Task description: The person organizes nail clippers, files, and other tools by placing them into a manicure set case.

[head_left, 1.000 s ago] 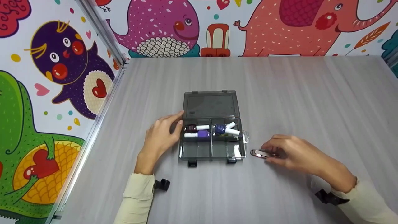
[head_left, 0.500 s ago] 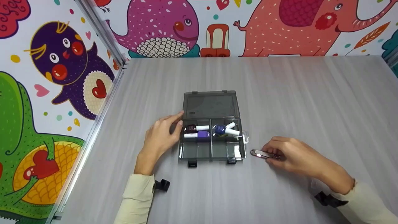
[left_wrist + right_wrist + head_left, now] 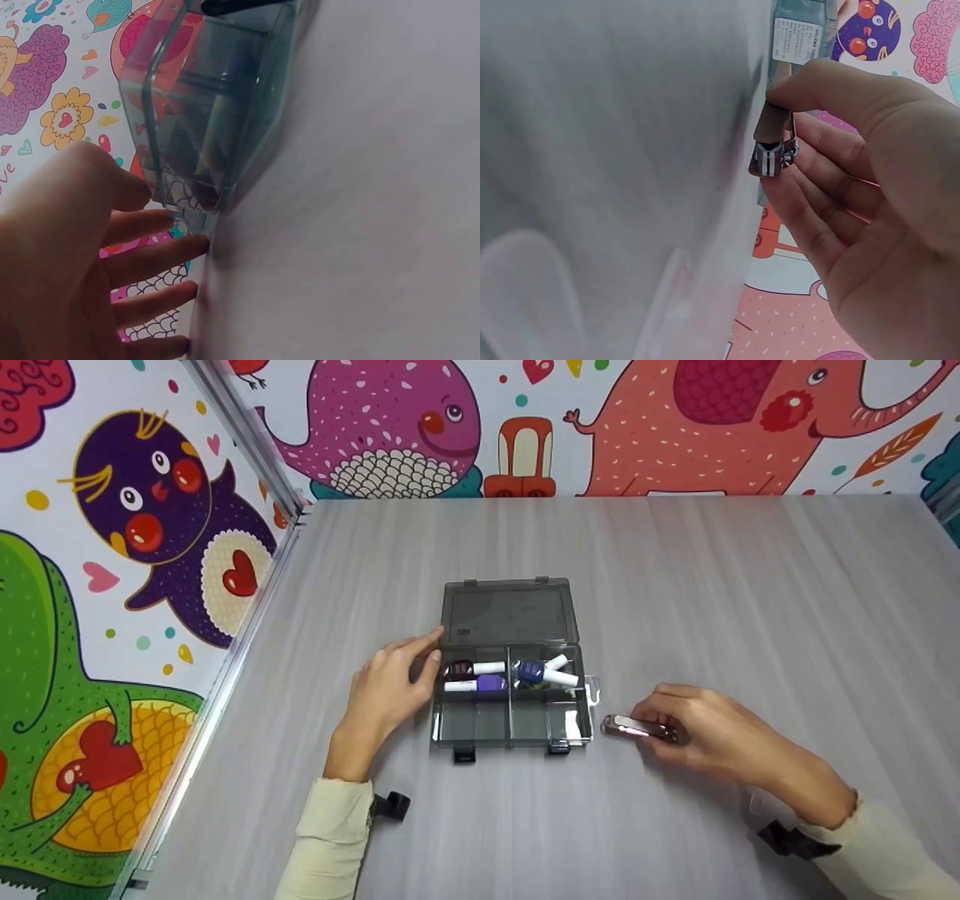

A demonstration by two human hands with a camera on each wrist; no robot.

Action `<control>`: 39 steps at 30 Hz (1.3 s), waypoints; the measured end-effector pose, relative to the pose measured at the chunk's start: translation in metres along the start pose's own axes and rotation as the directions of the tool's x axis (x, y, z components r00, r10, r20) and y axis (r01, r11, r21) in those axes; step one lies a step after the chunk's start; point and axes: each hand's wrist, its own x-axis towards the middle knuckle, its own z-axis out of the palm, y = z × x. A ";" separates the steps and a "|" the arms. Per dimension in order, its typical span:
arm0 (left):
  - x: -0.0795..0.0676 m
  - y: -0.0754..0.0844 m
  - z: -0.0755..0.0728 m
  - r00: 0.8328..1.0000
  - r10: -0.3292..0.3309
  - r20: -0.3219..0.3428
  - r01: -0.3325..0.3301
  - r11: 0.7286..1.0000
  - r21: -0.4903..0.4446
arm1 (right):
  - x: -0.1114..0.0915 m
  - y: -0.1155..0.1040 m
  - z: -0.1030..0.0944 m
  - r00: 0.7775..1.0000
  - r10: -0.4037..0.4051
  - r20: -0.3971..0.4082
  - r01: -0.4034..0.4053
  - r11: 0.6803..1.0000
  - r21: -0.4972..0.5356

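A dark translucent compartment box [image 3: 476,727] lies on the table, its lid [image 3: 510,611] folded back. My left hand [image 3: 386,686] is at the box's left side, thumb and index fingertip right at its edge; the left wrist view shows those fingers [image 3: 154,266] mostly straight. Between thumb and fingers, my right hand [image 3: 709,727] pinches a shiny metal nail clipper [image 3: 637,727] just right of the box. Its hinged end [image 3: 769,159] shows in the right wrist view. Bottles of nail polish lie in the two back compartments: dark red [image 3: 460,669], purple [image 3: 491,682] and blue [image 3: 531,670] among them.
Two black latches [image 3: 465,754] stick out from the box's front edge, and a clear hanging tab [image 3: 593,690] from its right side. The grey table [image 3: 712,585] meets cartoon-printed walls [image 3: 397,427] at the back and left. Both wrists wear black straps.
The nail clipper has turned slightly in my right hand, and more of its length shows now. Its tip is a little nearer the box. My left hand and the box have stayed put.
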 end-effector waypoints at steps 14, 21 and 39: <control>-0.002 0.000 -0.001 1.000 0.004 -0.005 -0.004 1.000 -0.012 | 0.021 -0.017 -0.014 0.998 -0.041 -0.053 0.039 0.999 -0.036; 0.000 0.002 -0.001 1.000 0.003 0.002 -0.003 1.000 -0.012 | 0.036 -0.026 -0.009 0.989 -0.110 -0.096 0.111 0.994 0.007; -0.001 0.001 0.000 1.000 0.014 -0.007 -0.014 1.000 -0.001 | 0.090 -0.062 0.020 0.967 -0.234 -0.100 0.241 0.968 0.073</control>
